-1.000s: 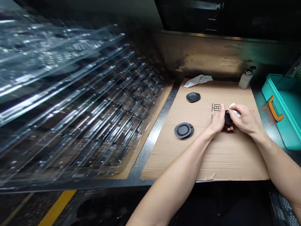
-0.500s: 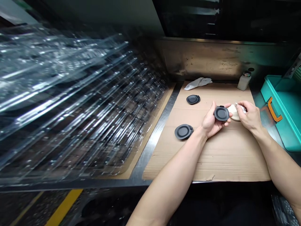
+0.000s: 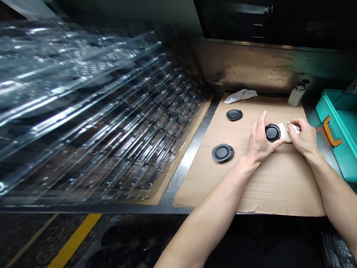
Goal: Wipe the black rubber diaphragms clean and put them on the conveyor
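Observation:
My left hand (image 3: 260, 139), back upward, grips a small black oval plastic cover (image 3: 273, 133) whose ribbed inner side faces me. Pinched in my right hand (image 3: 303, 137) is a white cloth (image 3: 295, 128), just right of the cover. Between the hands lies a pale cream flat piece (image 3: 284, 133), partly hidden by my fingers. Two more black dished parts rest on the cardboard sheet (image 3: 281, 186): a black oval cover (image 3: 234, 115) farther back and a small stack of black covers (image 3: 222, 153) nearer me, left of my left wrist.
Stacked clear plastic trays (image 3: 97, 123) fill the left side, blurred. A crumpled white glove or cloth (image 3: 240, 96) lies at the back. A bottle with a metal cap (image 3: 296, 95) stands at the back right, beside a teal toolbox (image 3: 338, 149) with an orange latch.
My left hand has turned over, so the cover now shows its inner side instead of its smooth dished face. My right hand still pinches the white cloth. The view has shifted slightly.

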A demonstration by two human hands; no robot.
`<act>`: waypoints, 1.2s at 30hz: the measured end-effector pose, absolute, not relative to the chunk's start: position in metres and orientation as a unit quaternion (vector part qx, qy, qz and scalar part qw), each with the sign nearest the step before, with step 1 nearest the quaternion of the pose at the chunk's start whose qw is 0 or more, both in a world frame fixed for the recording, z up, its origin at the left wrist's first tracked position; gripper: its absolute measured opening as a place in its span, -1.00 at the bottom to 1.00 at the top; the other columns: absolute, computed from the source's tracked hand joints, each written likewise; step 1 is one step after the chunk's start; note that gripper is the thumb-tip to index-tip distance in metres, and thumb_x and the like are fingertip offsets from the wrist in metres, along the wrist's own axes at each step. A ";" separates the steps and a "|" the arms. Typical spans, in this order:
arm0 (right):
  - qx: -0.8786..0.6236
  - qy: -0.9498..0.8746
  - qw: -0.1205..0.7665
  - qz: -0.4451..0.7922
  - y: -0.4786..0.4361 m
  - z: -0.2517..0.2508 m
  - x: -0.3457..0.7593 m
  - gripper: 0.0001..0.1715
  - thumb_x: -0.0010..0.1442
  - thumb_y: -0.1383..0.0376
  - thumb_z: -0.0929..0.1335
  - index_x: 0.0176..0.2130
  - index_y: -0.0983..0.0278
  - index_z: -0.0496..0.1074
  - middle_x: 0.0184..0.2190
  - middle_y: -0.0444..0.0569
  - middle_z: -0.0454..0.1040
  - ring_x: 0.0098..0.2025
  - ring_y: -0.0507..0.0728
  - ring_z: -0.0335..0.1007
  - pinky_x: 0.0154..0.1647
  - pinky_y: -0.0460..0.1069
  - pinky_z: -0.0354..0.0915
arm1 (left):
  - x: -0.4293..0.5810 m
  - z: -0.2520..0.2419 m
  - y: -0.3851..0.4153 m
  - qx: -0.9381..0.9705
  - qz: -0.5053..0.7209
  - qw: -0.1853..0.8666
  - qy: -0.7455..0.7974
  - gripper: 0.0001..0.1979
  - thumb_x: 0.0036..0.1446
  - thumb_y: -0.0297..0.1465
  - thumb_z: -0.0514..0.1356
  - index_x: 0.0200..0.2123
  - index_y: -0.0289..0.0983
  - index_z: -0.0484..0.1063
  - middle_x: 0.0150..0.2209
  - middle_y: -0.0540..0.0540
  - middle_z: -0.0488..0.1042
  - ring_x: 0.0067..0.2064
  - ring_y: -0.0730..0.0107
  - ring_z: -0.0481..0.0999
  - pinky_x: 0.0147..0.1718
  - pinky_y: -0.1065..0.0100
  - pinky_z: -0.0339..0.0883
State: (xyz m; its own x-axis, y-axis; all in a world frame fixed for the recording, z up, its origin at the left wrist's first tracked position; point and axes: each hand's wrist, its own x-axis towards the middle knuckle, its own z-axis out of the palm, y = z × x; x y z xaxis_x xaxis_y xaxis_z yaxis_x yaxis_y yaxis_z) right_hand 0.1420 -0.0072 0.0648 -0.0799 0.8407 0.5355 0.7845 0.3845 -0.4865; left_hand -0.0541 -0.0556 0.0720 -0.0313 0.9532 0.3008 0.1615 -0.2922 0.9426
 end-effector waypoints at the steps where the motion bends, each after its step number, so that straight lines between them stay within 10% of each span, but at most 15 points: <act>1: -0.556 -0.733 0.390 0.036 -0.007 0.064 0.142 -0.76 0.27 0.14 0.34 -0.14 0.19 0.50 -0.19 0.03 0.62 -0.18 0.24 0.52 -0.12 0.08 0.37 | -0.054 0.072 -0.056 0.586 0.547 0.368 0.472 0.05 -0.02 -0.02 0.47 0.43 -0.21 0.10 0.15 -0.28 0.50 0.31 -0.08 0.31 0.17 0.15 0.28; 13: -0.551 -0.742 0.380 0.030 -0.005 0.062 0.143 -0.74 0.29 0.13 0.33 -0.14 0.20 0.53 -0.16 0.05 0.63 -0.14 0.26 0.53 -0.11 0.09 0.37 | -0.052 0.070 -0.055 0.568 0.559 0.380 0.469 0.00 -0.08 -0.09 0.52 0.37 -0.19 0.23 0.15 -0.26 0.51 0.29 -0.06 0.34 0.11 0.20 0.33; 17: -0.546 -0.745 0.382 0.035 -0.004 0.059 0.145 -0.69 0.31 0.09 0.32 -0.14 0.20 0.55 -0.16 0.05 0.63 -0.14 0.24 0.53 -0.10 0.09 0.37 | -0.048 0.064 -0.048 0.484 0.577 0.481 0.449 -0.43 0.12 -0.04 0.38 0.09 -0.25 0.50 -0.08 -0.21 0.62 -0.13 0.24 0.58 -0.23 0.37 0.39; 21: -0.545 -0.744 0.385 0.035 -0.004 0.059 0.145 -0.67 0.31 0.07 0.32 -0.16 0.22 0.55 -0.17 0.06 0.63 -0.15 0.23 0.52 -0.11 0.09 0.36 | -0.049 0.058 -0.036 0.368 0.525 0.649 0.410 -0.32 0.32 0.17 -0.01 -0.12 -0.35 0.50 -0.37 -0.22 0.61 -0.55 0.42 0.44 -0.61 0.43 0.15; 36: -0.542 -0.718 0.424 0.109 -0.025 0.090 0.122 -0.64 0.28 0.00 0.39 -0.18 0.20 0.61 -0.19 0.01 0.60 -0.26 0.16 0.47 -0.21 0.05 0.38 | -0.063 0.071 -0.022 0.091 0.471 0.829 0.289 -0.40 0.49 -0.13 -0.26 -0.10 -0.44 0.42 -0.44 -0.24 0.52 -0.53 0.38 0.51 -0.67 0.52 0.28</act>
